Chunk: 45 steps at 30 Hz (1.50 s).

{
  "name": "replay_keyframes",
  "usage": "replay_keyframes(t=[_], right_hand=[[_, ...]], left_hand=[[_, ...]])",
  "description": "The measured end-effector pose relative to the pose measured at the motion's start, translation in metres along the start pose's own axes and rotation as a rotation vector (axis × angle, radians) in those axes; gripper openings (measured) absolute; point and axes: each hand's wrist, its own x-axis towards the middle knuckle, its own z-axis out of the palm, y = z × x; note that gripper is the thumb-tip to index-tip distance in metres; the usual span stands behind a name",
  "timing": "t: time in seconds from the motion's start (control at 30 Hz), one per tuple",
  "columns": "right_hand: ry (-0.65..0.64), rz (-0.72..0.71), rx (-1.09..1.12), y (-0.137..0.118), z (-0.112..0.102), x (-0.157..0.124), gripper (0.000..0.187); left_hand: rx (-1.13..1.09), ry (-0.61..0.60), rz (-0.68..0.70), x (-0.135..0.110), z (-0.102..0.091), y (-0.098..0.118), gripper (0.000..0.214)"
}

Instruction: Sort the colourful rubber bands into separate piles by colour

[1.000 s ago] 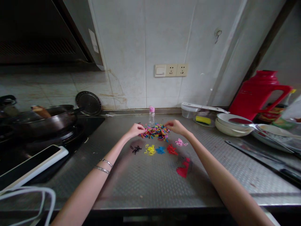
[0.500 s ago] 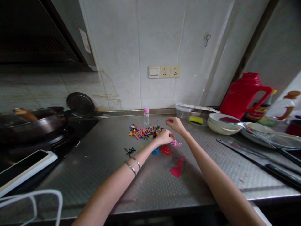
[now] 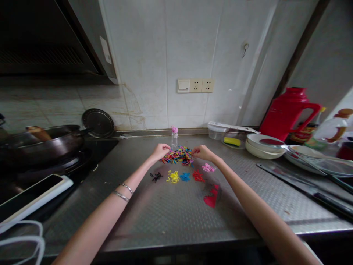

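Note:
A mixed pile of small coloured rubber bands lies on the metal counter. My left hand is at the pile's left edge, its fingers pinched together. At the right edge is my right hand, also in a pinch with its fingertips against the bands. What either hand holds is too small to make out. Nearer to me lie separate little heaps: black bands, yellow bands, blue bands, red bands and pink bands. A clear bottle with a pink cap stands behind the pile.
A red-printed clear bag lies in front of the heaps. On the left are a wok on the stove and a white device. To the right are bowls, a knife, a yellow sponge and a red thermos.
My left hand has moved left and away, from near the pink bands to the mixed pile's left edge, uncovering the yellow heap. My right hand has come slightly lower, to the pile's right edge.

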Motion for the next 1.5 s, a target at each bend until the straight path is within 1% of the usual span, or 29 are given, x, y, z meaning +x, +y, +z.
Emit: replay_keyframes(t=[0.07, 0.13, 0.2, 0.3, 0.37, 0.47, 0.6, 0.77, 0.87, 0.93, 1.0, 1.1, 1.13, 1.2, 1.27, 1.33, 1.4, 1.5], right_hand=[[-0.075, -0.051, 0.008, -0.006, 0.001, -0.005, 0.023], [-0.141, -0.073, 0.019, -0.012, 0.001, -0.011, 0.023], [-0.185, -0.066, 0.029, -0.015, 0.000, -0.016, 0.022], [-0.203, -0.054, 0.037, -0.015, 0.000, -0.023, 0.022], [-0.200, -0.060, 0.042, -0.015, 0.000, -0.025, 0.023], [-0.158, -0.062, 0.035, -0.013, 0.002, -0.027, 0.025], [-0.108, -0.071, 0.018, -0.010, 0.006, -0.025, 0.027], [-0.076, -0.109, 0.025, -0.004, 0.009, -0.024, 0.024], [-0.037, -0.089, 0.040, -0.002, 0.008, -0.024, 0.022], [-0.010, -0.065, 0.047, 0.000, 0.003, -0.025, 0.021], [0.005, -0.044, 0.053, 0.003, -0.006, -0.025, 0.022], [-0.028, 0.034, 0.061, 0.012, -0.027, -0.029, 0.021], [-0.071, 0.078, 0.070, 0.016, -0.034, -0.031, 0.022], [-0.212, 0.156, 0.103, 0.024, -0.046, -0.036, 0.024], [-0.334, 0.203, 0.137, 0.030, -0.053, -0.041, 0.026], [-0.380, 0.214, 0.165, 0.034, -0.056, -0.044, 0.028], [-0.351, 0.217, 0.175, 0.035, -0.057, -0.045, 0.030], [-0.259, 0.211, 0.149, 0.033, -0.056, -0.044, 0.028]], left_hand=[[0.000, 0.010, -0.025, -0.004, -0.010, -0.007, 0.025], [-0.008, 0.011, -0.046, -0.008, -0.015, -0.012, 0.026], [-0.024, 0.007, -0.058, -0.013, -0.015, -0.015, 0.026], [-0.066, -0.001, -0.081, -0.020, -0.012, -0.018, 0.027], [-0.087, -0.010, -0.092, -0.023, -0.009, -0.020, 0.027], [-0.096, -0.027, -0.088, -0.027, -0.008, -0.021, 0.026], [-0.095, -0.001, -0.080, -0.030, -0.012, -0.023, 0.024], [-0.140, 0.011, -0.115, -0.032, -0.016, -0.022, 0.022], [-0.155, 0.021, -0.129, -0.034, -0.016, -0.020, 0.022], [-0.160, 0.027, -0.133, -0.035, -0.017, -0.018, 0.022], [-0.163, 0.033, -0.139, -0.037, -0.017, -0.017, 0.022], [-0.156, 0.028, -0.148, -0.038, -0.018, -0.017, 0.022], [-0.150, 0.019, -0.147, -0.037, -0.017, -0.017, 0.022], [-0.135, -0.008, -0.128, -0.036, -0.015, -0.018, 0.020], [-0.122, -0.054, -0.095, -0.034, -0.010, -0.018, 0.019], [-0.105, -0.111, -0.057, -0.030, -0.003, -0.016, 0.019], [-0.070, -0.148, 0.003, -0.027, 0.007, -0.009, 0.020], [-0.004, -0.169, 0.133, -0.021, 0.025, 0.006, 0.020]])
